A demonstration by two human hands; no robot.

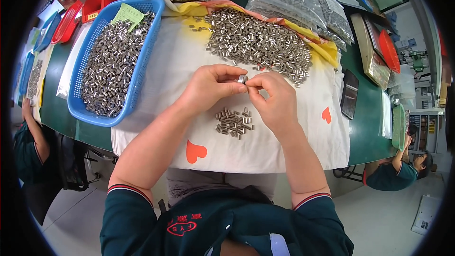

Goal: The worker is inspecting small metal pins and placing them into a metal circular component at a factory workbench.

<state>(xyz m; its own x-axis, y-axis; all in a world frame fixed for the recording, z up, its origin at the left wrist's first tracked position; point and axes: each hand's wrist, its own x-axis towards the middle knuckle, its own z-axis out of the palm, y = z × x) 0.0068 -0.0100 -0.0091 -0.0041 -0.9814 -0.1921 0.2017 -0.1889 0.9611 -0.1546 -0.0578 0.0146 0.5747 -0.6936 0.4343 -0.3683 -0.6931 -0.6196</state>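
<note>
Silver metal piece [242, 79], small, frame centre: pinched in left hand [208, 85]; right hand [276, 96] fingertips against it, hold unclear; probably light, rigid, slippery, best held by outer sides

Bright, even light washes over the white cloth [166, 57] here, glinting off the metal pins [256, 42] and the clear bags [284, 2], while the table [367, 132] bows toward a dark, rounded, heavily distorted rim.
</note>
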